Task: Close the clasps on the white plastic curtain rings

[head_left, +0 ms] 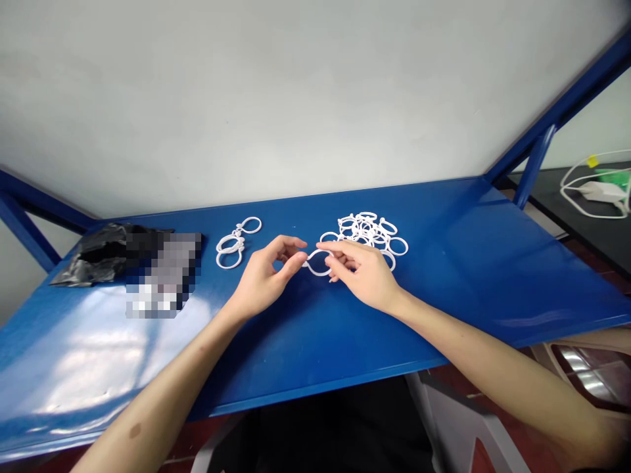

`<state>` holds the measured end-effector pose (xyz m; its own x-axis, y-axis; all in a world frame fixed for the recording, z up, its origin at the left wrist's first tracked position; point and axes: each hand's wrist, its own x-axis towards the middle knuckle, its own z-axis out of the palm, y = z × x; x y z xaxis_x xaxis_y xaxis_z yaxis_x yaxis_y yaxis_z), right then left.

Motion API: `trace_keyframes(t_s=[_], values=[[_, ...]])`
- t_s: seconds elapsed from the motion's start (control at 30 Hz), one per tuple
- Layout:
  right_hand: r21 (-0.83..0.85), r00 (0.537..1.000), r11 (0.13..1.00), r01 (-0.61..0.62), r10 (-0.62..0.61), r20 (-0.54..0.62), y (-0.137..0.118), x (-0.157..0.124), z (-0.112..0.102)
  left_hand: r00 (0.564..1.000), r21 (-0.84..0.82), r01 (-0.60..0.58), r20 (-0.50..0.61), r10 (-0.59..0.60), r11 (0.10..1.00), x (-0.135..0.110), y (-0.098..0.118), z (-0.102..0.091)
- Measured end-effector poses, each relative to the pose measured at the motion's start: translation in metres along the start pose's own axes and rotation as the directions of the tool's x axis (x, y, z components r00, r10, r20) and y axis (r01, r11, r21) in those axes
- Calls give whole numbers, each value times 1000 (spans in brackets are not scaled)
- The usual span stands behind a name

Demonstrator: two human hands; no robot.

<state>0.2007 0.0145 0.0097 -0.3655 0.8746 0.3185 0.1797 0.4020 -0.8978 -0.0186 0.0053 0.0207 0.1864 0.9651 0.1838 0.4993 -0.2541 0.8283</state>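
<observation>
A white plastic curtain ring (319, 273) is held up over the blue table, between my two hands. My right hand (367, 272) pinches its right side between thumb and fingers. At the ring's left end, where a small knob shows, the thumb of my left hand (269, 272) presses against it; the other left fingertips are partly hidden behind. Just beyond my right hand lies a loose pile of similar white rings (365, 226), partly covered by that hand. Left of my left hand, a smaller group of white rings (229, 244) rests on the table.
A crumpled black plastic bag (108, 253) and a blurred-out flat object (170, 269) lie at the table's left. Blue metal braces (535, 167) rise at both ends of the blue table (473, 263), with a pale wall behind. A white cable and adapter (604, 192) sit on a dark surface at right.
</observation>
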Motion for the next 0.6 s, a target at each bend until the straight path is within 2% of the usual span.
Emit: trace_keyframes(t_s=[0.1, 0.17, 0.33, 0.43, 0.6], values=[[37, 999, 999, -1, 3, -36, 0, 0, 0, 987, -49, 64, 150, -56, 997, 1, -3, 1], [27, 999, 1000, 13, -12, -29, 0, 0, 0, 981, -99, 82, 184, -63, 992, 1, -3, 2], [-22, 998, 999, 45, -45, 32, 2, -1, 2, 990, -236, 123, 102, -101, 964, 0, -2, 7], [-53, 996, 997, 49, -45, 72, 3, -1, 0, 989, -201, 117, 108, -97, 973, -1, -2, 10], [-18, 978, 999, -34, 37, 204, 0, 0, -6, 992, -127, 51, 117, -36, 991, 0, -7, 11]])
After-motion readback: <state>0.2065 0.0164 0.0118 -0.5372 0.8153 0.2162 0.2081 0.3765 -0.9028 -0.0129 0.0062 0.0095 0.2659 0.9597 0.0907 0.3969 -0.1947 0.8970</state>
